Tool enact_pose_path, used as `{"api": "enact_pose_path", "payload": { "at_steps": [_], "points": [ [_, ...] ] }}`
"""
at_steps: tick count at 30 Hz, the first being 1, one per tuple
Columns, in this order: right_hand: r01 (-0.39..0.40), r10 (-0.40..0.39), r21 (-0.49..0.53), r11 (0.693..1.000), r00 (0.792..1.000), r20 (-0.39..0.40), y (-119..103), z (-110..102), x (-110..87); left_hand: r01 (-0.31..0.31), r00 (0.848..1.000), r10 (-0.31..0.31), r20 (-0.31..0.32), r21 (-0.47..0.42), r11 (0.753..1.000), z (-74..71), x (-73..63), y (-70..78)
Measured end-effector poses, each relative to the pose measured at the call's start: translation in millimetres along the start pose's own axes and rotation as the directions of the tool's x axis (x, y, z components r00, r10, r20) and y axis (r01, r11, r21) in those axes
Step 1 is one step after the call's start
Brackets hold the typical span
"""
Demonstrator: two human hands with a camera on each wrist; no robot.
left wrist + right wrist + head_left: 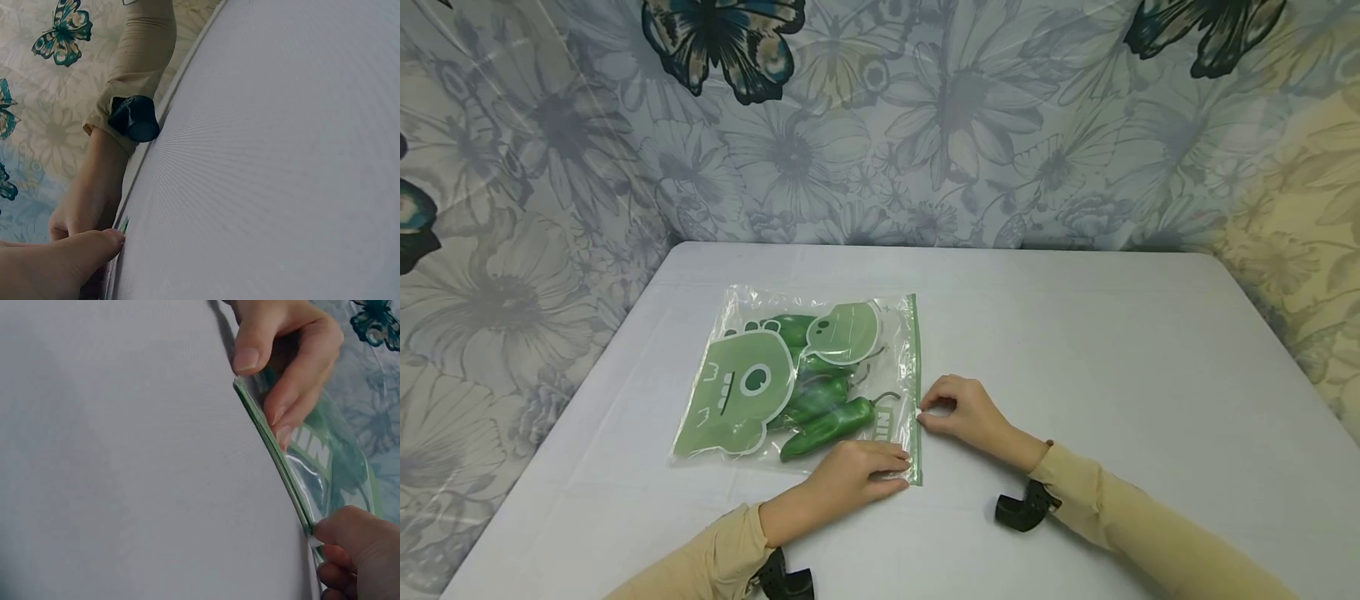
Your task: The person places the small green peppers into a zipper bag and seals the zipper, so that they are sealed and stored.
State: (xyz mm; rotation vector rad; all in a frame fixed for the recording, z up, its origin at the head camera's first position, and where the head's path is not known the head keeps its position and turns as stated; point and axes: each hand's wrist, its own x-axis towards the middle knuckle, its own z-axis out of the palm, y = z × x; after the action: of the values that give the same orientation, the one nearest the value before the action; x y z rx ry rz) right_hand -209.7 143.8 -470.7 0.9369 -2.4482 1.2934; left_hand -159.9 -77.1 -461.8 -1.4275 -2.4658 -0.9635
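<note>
A clear zip bag (891, 333) with a green cartoon print lies flat on the white table, its green-edged zip strip (914, 358) facing right. Several green peppers (831, 429) are inside it. My right hand (972, 414) pinches a small white slider (315, 541) on the strip between thumb and fingers. Near the bag's lower right corner, my left hand (850, 475) rests on the plastic with fingers extended, its thumb apart from them. The right wrist view shows that thumb (247, 357) beside the end of the strip and the fingertips (281, 419) pressing the bag.
The white table (1075, 333) reaches back to a flower-and-butterfly cloth (955, 125) that hangs behind it and along the sides. Black wrist cameras sit under both sleeves, one below the right cuff (1026, 507).
</note>
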Motion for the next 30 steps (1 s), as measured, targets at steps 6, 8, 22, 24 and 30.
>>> {"api": "enact_pose_path", "payload": {
  "at_steps": [6, 8, 22, 24, 30],
  "points": [
    [0.018, -0.018, 0.003, 1.000, 1.000, 0.015, 7, -2, 8.2, 0.012, 1.000, -0.012, -0.005, -0.041, 0.999, -0.5, 0.5, -0.2],
    [0.023, -0.023, 0.007, 1.000, 0.999, 0.025, 8, -2, 10.8, 0.011, 1.000, -0.012, -0.006, -0.044, 0.999, 0.0, 0.4, -1.0],
    [-0.005, 0.007, -0.015, 1.000, 0.991, 0.134, 22, -6, 28.7, -0.005, 1.000, 0.005, -0.009, -0.022, 1.000, -1.1, 0.4, -1.5],
    [-0.006, 0.008, -0.017, 1.000, 0.991, 0.132, 24, -6, 31.4, -0.010, 1.000, 0.010, -0.006, -0.011, 1.000, -1.3, 0.3, -1.5],
    [-0.020, 0.022, -0.020, 1.000, 0.992, 0.128, 29, -8, 40.1, -0.014, 1.000, 0.014, 0.001, -0.005, 1.000, -1.8, 0.3, -1.2]
  ]
}}
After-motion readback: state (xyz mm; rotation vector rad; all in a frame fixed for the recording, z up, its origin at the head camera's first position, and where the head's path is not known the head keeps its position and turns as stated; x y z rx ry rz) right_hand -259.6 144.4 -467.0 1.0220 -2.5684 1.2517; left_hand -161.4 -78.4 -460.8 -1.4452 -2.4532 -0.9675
